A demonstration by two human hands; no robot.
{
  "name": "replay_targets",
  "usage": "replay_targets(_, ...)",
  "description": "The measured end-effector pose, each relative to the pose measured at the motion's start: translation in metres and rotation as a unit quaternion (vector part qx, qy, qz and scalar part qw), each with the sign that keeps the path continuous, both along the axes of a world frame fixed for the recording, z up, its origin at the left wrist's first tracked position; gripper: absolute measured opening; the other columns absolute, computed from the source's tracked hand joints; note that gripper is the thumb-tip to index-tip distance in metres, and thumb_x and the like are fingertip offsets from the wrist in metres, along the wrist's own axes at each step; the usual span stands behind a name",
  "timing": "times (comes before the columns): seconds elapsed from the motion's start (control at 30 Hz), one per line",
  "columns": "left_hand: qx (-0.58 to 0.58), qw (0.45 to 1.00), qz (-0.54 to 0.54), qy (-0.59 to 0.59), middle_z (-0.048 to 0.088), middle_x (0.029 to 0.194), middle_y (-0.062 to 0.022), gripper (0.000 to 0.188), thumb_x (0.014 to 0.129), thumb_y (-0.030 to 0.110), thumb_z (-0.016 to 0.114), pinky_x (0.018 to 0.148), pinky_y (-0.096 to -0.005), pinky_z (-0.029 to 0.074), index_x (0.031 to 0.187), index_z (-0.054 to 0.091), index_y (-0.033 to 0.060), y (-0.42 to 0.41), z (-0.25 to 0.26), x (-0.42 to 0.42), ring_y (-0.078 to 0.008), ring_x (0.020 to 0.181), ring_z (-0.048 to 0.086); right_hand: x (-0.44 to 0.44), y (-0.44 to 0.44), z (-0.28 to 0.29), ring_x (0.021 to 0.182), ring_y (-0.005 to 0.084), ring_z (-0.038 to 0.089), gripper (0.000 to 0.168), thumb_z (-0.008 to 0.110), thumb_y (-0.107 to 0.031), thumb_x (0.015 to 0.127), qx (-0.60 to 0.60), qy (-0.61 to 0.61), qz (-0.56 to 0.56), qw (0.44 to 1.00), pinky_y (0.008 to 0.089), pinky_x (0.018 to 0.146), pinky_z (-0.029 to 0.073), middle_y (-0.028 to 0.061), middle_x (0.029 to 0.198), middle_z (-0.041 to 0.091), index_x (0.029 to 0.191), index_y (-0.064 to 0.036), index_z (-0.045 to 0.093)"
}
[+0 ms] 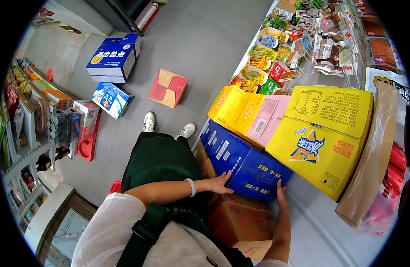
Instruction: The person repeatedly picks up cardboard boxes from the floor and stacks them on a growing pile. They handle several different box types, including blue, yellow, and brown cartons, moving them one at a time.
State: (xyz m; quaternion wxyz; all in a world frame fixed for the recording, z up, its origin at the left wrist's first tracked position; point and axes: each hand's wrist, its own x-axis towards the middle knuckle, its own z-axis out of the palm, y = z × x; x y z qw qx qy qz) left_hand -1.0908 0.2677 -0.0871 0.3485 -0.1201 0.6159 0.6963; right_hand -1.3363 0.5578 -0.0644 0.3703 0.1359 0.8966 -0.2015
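Note:
A blue cardboard carton [245, 163] with yellow writing lies tilted in front of me at the right. My left hand [221, 183], with a pale band at its wrist, rests on the carton's near left edge. My right hand [281, 193] presses against its right end, so the carton sits between both hands. A yellow drink carton [318, 143], a pink carton [268, 116] and an orange-yellow carton [235, 106] stand just beyond it. Brown cardboard boxes [240, 222] are stacked below it. The undersides of the blue carton are hidden.
On the floor are a blue-and-white carton [109, 60], a Red Bull carton [111, 100] and a small red-and-tan box [168, 88]. Packaged snacks [275, 56] cover the display at the upper right. Stocked shelves [34, 123] stand at the left, beside a red carton [88, 137].

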Motion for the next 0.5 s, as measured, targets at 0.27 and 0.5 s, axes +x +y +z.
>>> replay_targets(0.27, -0.011, 0.995, 0.087, -0.041, 0.049, 0.111, -0.0196, 0.058, 0.077, 0.04, 0.049, 0.089, -0.0314, 0.036, 0.116, 0.042, -0.0013, -0.043, -0.056, 0.037, -0.0285, 0.104, 0.047, -0.01, 0.03, -0.027, 0.125, 0.0276, 0.013, 0.095, 0.04, -0.064, 0.072, 0.018, 0.064, 0.075, 0.995, 0.0331, 0.101, 0.012, 0.0198, 0.134, 0.013, 0.129, 0.003, 0.005)
replay_targets(0.5, -0.276, 0.875, 0.345, -0.199, 0.058, 0.094, -0.0168, 0.037, 0.077, 0.031, 0.051, 0.08, -0.0314, 0.042, 0.099, 0.056, 0.0014, -0.193, -0.13, 0.186, -0.0253, 0.09, 0.056, 0.039, -0.042, 0.009, 0.121, 0.0368, 0.019, 0.073, 0.046, -0.043, 0.079, 0.27, 0.128, 0.287, 0.91, 0.036, 0.1, 0.019, 0.0269, 0.131, 0.015, 0.127, 0.005, 0.017)
